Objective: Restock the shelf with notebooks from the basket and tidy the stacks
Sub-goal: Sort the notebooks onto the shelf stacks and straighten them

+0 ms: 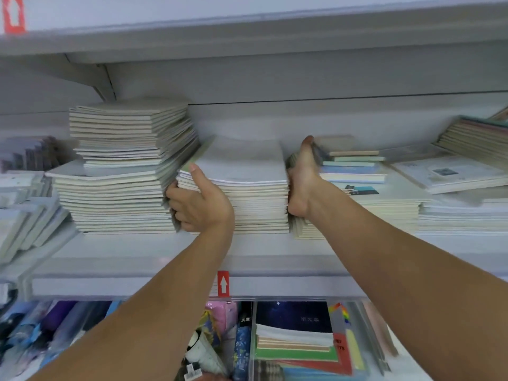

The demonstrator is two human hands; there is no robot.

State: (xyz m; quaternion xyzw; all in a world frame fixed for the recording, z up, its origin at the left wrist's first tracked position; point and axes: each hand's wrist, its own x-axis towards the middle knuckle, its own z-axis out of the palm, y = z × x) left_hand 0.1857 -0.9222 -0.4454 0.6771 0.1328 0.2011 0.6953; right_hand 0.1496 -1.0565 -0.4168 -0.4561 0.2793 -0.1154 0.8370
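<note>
Notebooks lie flat, spines facing the shelf's front edge; our left hand grips them, our right hand presses flat.

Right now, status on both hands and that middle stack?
Left hand grips middle stack, thumb on top. Right hand flat against its right side. Tall stack and low pile crowd both sides.

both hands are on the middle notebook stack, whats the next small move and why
Probably squeeze the middle stack square and nudge it back. The left hand grips its left front corner, thumb on top, and the right hand presses flat against its right side. Its notebook edges look uneven, and it sits wedged between the tall left stack and the right stack.
</note>
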